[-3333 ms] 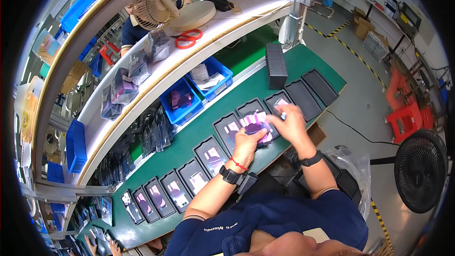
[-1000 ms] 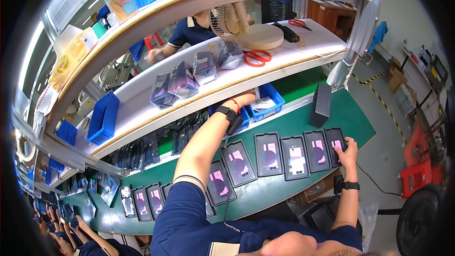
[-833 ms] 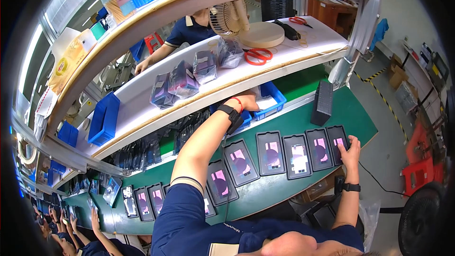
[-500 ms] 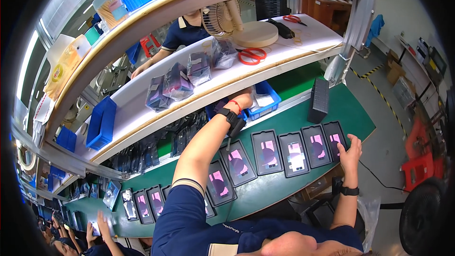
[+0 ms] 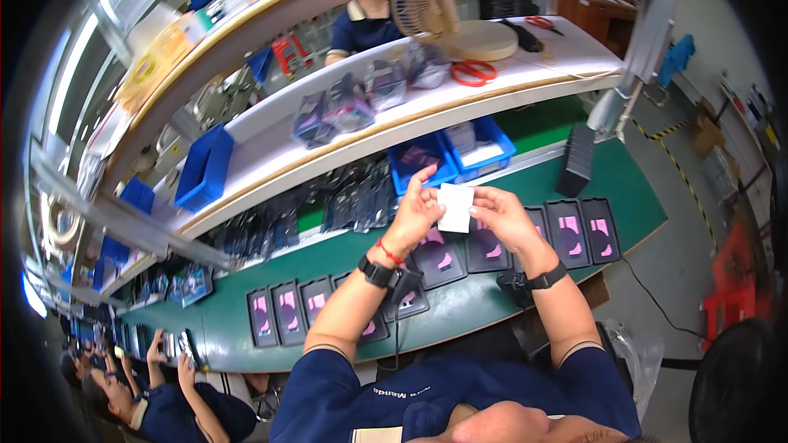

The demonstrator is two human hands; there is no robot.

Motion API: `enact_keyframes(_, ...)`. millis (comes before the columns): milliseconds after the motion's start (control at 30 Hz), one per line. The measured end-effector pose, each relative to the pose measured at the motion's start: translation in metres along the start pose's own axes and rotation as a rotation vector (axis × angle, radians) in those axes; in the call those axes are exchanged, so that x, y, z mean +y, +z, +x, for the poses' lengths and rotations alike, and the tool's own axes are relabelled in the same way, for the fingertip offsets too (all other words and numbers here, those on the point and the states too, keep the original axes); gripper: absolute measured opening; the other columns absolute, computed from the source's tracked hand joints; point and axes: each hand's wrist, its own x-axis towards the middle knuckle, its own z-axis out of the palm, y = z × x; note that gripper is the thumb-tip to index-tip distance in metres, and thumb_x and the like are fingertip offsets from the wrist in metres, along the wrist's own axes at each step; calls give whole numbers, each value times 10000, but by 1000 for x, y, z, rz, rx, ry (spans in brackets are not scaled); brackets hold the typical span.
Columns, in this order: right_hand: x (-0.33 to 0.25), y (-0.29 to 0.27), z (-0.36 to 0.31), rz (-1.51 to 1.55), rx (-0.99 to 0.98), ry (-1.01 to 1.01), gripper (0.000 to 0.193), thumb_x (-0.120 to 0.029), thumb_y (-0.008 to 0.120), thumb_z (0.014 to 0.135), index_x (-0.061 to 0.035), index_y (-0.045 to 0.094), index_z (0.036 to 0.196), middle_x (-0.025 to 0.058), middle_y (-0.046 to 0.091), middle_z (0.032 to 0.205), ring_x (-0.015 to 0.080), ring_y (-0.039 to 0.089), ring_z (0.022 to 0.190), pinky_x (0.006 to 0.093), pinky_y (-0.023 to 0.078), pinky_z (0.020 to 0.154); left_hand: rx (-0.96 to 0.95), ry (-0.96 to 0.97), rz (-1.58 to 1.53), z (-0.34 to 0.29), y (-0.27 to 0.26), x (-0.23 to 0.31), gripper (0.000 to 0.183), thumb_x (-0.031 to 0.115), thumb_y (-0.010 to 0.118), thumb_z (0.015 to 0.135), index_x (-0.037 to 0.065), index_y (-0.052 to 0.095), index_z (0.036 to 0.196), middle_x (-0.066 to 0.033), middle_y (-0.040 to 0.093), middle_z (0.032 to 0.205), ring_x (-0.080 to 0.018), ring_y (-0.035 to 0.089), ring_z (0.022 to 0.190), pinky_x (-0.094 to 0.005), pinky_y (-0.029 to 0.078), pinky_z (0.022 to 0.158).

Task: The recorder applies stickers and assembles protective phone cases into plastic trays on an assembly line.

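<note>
My left hand (image 5: 414, 217) pinches the left edge of a small white rectangular sheet (image 5: 455, 207), its index finger raised. My right hand (image 5: 506, 220) grips the right edge of the same sheet. Whether it is one sheet or a thin stack cannot be made out. Both hands are above a row of shallow black trays, each with pink and dark flat pieces. One tray (image 5: 602, 232) lies at the row's right end, another (image 5: 263, 317) at its left. Behind my hands, two blue bins (image 5: 484, 166) stand side by side; the right one contains white sheets.
A dark grey block-like stack (image 5: 577, 162) stands on the green table (image 5: 628, 189). On the shelf above are bagged parts (image 5: 349, 105), red-handled scissors (image 5: 474, 73), a fan (image 5: 423, 10) and a blue bin (image 5: 204, 167). Other people sit at lower left; another is behind the shelf.
My left hand has come back from the blue bins and now holds a white sheet. My right hand has moved left from the end tray to grip it too. The view has shifted.
</note>
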Motion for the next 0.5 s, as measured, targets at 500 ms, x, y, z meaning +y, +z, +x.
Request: enact_keyframes(500, 67, 209, -4, -205, -530, 102, 88, -5, 693, 725, 11, 612, 757, 26, 626, 658, 45, 536, 573, 221, 425, 489, 628, 57, -252, -239, -92, -1, 283, 43, 577, 859, -25, 513, 1126, -120, 616, 1027, -186, 629, 864, -285, 554, 657)
